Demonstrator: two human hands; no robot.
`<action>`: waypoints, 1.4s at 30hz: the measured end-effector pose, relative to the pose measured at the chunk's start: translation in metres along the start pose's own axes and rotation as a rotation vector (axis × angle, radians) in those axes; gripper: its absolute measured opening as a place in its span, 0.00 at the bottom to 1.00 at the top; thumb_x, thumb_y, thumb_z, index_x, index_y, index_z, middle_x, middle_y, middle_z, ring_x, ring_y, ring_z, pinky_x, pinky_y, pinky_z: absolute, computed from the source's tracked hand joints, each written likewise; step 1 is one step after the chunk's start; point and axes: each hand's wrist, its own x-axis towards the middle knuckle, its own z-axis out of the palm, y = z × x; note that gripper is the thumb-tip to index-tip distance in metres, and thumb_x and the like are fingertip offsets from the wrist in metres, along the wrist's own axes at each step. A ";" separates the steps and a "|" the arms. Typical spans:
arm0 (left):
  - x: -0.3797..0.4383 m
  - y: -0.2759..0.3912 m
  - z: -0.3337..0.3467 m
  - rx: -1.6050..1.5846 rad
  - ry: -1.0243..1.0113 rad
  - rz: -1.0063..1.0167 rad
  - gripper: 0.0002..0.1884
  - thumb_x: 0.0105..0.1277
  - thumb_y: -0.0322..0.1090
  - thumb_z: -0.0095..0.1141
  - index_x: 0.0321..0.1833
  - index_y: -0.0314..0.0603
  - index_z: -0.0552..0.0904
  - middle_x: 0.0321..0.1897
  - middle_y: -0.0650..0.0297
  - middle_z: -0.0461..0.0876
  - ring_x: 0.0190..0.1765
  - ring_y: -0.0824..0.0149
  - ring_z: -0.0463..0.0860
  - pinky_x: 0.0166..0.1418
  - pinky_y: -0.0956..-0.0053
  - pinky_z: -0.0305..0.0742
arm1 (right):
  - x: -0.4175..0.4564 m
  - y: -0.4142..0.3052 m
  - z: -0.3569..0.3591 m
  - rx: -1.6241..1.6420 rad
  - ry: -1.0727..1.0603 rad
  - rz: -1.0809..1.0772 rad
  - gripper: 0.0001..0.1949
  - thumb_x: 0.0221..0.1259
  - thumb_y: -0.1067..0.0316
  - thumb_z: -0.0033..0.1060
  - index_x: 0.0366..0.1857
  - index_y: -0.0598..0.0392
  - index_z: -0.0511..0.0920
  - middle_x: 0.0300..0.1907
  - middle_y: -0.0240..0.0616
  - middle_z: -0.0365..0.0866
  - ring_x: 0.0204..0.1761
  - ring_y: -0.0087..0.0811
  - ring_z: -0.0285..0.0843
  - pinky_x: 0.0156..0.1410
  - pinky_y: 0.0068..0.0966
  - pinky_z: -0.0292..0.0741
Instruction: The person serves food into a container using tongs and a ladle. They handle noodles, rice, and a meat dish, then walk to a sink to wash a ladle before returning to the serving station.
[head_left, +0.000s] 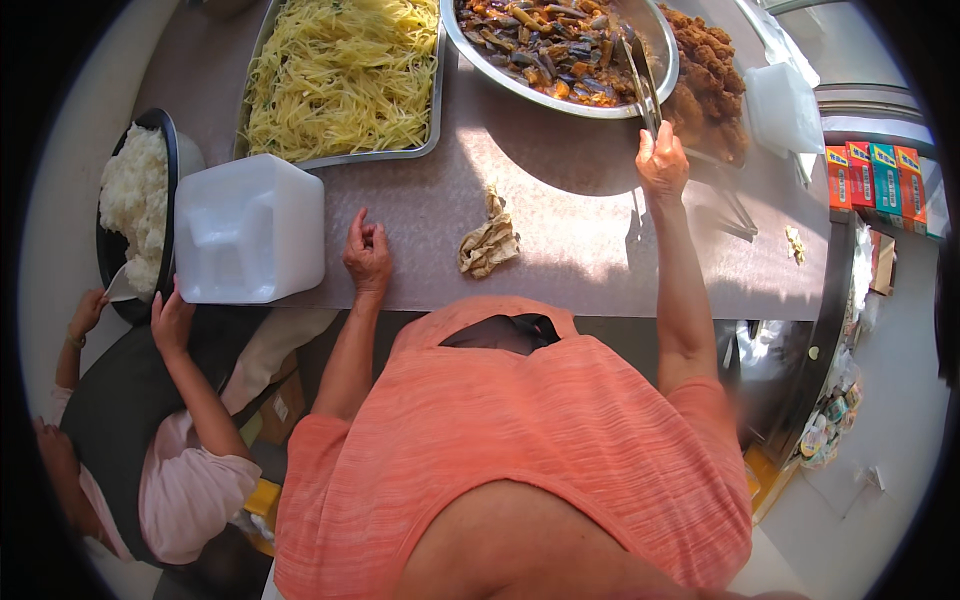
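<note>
My right hand (663, 163) grips a pair of metal tongs (645, 84), whose tips reach into a round steel basin (556, 105) at the back. Cooked eggplant pieces in reddish sauce (555, 46) fill that basin. Over the table's near part rests my left hand (367, 255), empty, its fingers loosely bent and a little apart. To its left stands a stack of translucent white plastic containers (251, 229). Beyond it lies a rectangular metal tray (438, 127) heaped with shredded potato (345, 79). A crumpled beige cloth (489, 236) lies between my hands.
At left, a co-worker's hand (171, 319) touches the container stack; their other hand (88, 311) holds a white rice paddle (120, 286) at a black pot of rice (135, 180). Browned fried food (701, 82) and more plastic containers (784, 109) sit at right. Coloured boxes (885, 180) stand beyond.
</note>
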 end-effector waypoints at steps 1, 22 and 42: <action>0.000 0.000 -0.001 0.004 -0.002 -0.003 0.19 0.60 0.30 0.57 0.55 0.39 0.76 0.26 0.63 0.79 0.26 0.70 0.77 0.32 0.74 0.74 | 0.002 -0.002 -0.002 0.018 0.022 -0.007 0.17 0.59 0.58 0.59 0.46 0.56 0.70 0.29 0.48 0.77 0.30 0.50 0.79 0.32 0.40 0.78; 0.000 0.003 -0.002 0.112 0.013 0.058 0.20 0.59 0.29 0.58 0.56 0.40 0.76 0.25 0.63 0.78 0.26 0.68 0.77 0.33 0.73 0.74 | 0.010 0.009 -0.008 0.010 -0.105 0.027 0.16 0.59 0.56 0.57 0.40 0.56 0.70 0.30 0.52 0.78 0.34 0.54 0.79 0.37 0.47 0.76; 0.001 0.007 -0.003 0.097 0.015 0.053 0.19 0.59 0.30 0.58 0.55 0.39 0.76 0.25 0.63 0.79 0.26 0.68 0.78 0.33 0.72 0.75 | 0.023 -0.051 -0.047 1.324 -0.447 0.755 0.12 0.68 0.61 0.48 0.30 0.59 0.72 0.21 0.33 0.72 0.13 0.18 0.65 0.13 0.16 0.60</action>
